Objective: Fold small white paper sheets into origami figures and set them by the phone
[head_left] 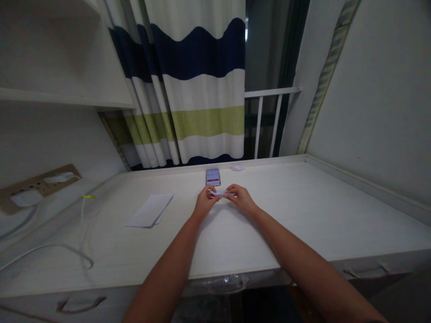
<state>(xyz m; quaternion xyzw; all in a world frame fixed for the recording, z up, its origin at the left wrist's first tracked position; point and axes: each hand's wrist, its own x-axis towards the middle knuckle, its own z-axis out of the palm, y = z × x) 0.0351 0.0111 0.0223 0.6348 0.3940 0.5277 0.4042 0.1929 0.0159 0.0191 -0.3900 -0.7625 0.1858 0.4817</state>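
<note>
Between my two hands is a small piece of white paper [220, 193], partly covered by the fingers. My left hand [204, 200] pinches its left end, and my right hand [240, 197] pinches the right end. Both hands are close together over the middle of the white desk. Just beyond them lies a phone [213, 176] with its screen lit. Whether the paper is folded is too small to tell clearly.
Several white sheets [151, 211] lie to the left on the desk [303, 211]. A small crumpled white piece [237, 168] rests near the back edge. White cables [50, 246] run from a socket panel [40, 186] at the left. A striped curtain [208, 89] hangs behind.
</note>
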